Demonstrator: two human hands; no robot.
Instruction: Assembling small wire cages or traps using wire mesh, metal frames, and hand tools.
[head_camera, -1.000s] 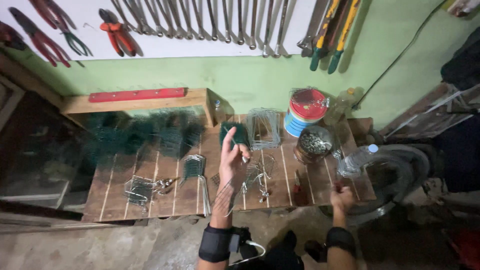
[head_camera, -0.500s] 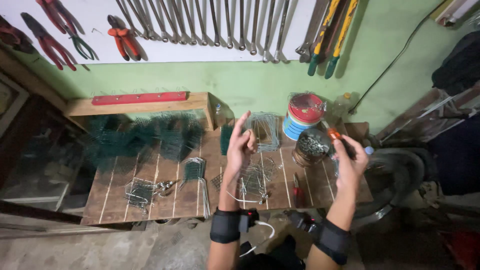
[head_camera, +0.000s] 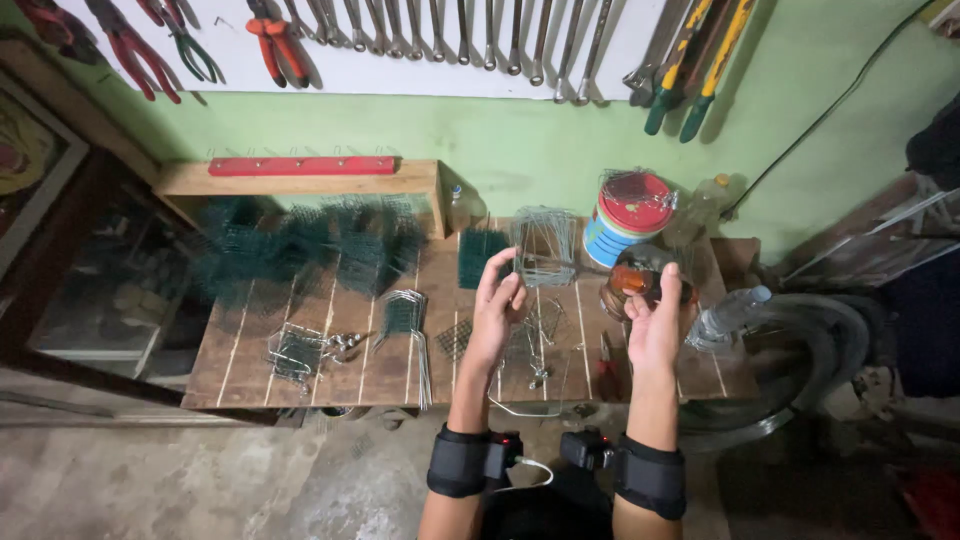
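My left hand is raised over the wooden slat table, its fingers pinched on a thin bent wire frame that hangs down to the table's front edge. To the right, my right hand grips an orange-handled tool, held in front of a round glass jar. Just behind the left hand stands a small bare-wire cage, with a dark green mesh piece beside it. Both wrists wear black bands.
Green mesh cages crowd the table's back left under a wooden shelf with a red bar. Wire pieces lie front left. A red-lidded tin, a plastic bottle and red pliers sit right. Hand tools hang on the wall.
My right hand has come up from the table's front edge with the orange-handled tool. The left hand stays raised with the wire.
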